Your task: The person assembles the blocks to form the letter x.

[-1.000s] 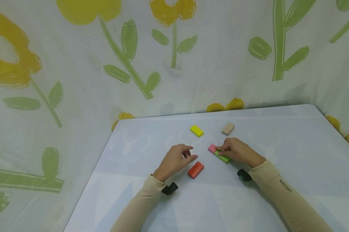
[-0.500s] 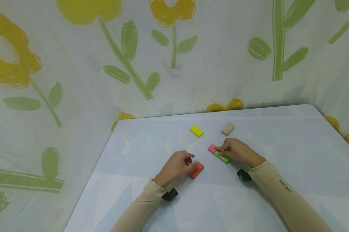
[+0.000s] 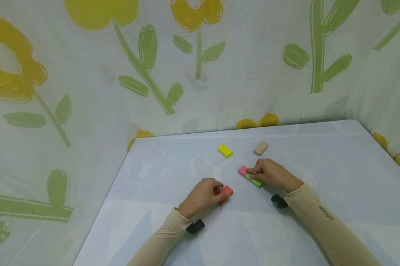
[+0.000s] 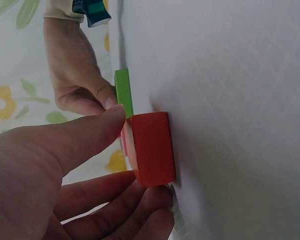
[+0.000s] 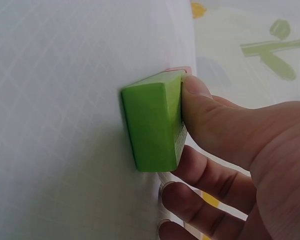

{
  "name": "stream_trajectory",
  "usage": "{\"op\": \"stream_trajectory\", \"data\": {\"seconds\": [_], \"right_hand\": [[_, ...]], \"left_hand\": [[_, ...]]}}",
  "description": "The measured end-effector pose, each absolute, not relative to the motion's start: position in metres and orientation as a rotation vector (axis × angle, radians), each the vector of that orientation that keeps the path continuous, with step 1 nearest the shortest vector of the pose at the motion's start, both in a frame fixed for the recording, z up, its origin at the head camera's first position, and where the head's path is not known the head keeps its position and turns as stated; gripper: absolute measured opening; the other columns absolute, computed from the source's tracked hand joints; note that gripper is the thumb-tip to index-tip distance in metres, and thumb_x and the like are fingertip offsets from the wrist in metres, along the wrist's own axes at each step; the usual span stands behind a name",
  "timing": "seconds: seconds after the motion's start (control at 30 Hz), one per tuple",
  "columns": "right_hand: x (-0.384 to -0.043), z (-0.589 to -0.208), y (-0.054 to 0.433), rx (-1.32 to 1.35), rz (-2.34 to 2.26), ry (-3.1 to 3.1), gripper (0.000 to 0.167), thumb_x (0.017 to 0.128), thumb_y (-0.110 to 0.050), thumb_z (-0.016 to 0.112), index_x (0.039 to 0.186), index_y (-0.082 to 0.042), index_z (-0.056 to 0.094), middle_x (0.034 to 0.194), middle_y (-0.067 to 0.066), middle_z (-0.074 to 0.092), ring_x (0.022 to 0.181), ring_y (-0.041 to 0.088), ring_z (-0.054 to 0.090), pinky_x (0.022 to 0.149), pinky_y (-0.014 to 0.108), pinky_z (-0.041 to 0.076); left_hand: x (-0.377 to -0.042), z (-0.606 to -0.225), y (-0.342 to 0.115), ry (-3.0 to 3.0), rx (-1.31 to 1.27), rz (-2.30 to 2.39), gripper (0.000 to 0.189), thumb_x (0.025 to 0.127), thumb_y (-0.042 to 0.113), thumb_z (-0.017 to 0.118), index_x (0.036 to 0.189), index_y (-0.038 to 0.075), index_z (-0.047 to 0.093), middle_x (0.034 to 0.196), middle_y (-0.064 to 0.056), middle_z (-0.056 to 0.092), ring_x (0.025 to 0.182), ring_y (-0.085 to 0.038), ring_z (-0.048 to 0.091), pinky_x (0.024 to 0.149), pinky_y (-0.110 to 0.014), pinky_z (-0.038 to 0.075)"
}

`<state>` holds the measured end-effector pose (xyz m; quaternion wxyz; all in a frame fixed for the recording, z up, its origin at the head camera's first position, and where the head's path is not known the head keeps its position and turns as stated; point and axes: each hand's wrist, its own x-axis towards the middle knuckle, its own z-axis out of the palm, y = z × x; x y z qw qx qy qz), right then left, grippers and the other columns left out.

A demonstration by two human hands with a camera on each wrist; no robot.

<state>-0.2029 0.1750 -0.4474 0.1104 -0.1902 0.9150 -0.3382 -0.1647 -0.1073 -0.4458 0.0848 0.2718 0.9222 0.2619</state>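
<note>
My left hand (image 3: pixel 201 197) is at a red wooden block (image 3: pixel 228 190) lying flat on the table. In the left wrist view its thumb and fingers hold opposite sides of the red block's near end. My right hand (image 3: pixel 274 174) pinches a green wooden block (image 5: pixel 149 130), thumb on the upper face and a finger along the side. End to end with the green block lies a pink block (image 3: pixel 242 170), close to the right index fingertip. The right fingers hide part of the green block in the head view.
A yellow block (image 3: pixel 224 150) and a plain wood-coloured block (image 3: pixel 261 148) lie farther back on the white table (image 3: pixel 166 162). Behind the table's far edge hangs a curtain (image 3: pixel 240 85) with printed flowers.
The left hand has come down toward me onto the red block and taken hold of it. The right hand and the green and pink blocks stay where they were.
</note>
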Motion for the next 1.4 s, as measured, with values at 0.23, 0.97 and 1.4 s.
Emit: {"op": "stream_trajectory", "data": {"seconds": [0.23,0.97,1.4], "right_hand": [[-0.204,-0.45,0.176,-0.573,-0.996,2.692,0.031,0.091,-0.014,0.078,0.12,-0.004,0.075,0.088,0.004,0.066,0.071,0.014,0.044,0.059,0.022,0.033],[-0.204,-0.449,0.174,-0.536,-0.968,2.694,0.03,0.092,-0.015,0.077,0.12,-0.004,0.076,0.087,0.003,0.064,0.074,0.015,0.045,0.06,0.023,0.034],[-0.203,-0.45,0.175,-0.533,-0.991,2.684,0.031,0.092,-0.016,0.078,0.121,-0.005,0.076,0.088,0.004,0.065,0.072,0.015,0.044,0.058,0.023,0.033]], "left_hand": [[-0.164,-0.447,-0.104,2.752,0.806,0.779,0.024,0.09,0.028,0.082,0.101,0.007,0.08,0.079,0.005,0.063,0.072,-0.004,0.05,0.066,-0.017,0.044],[-0.161,-0.442,-0.095,2.8,0.79,0.708,0.017,0.087,0.02,0.079,0.094,0.004,0.08,0.083,0.001,0.067,0.074,-0.006,0.052,0.067,-0.017,0.045],[-0.165,-0.444,-0.092,2.805,0.762,0.709,0.013,0.087,0.017,0.076,0.089,0.004,0.078,0.077,0.003,0.063,0.071,-0.007,0.051,0.063,-0.018,0.044]]}}
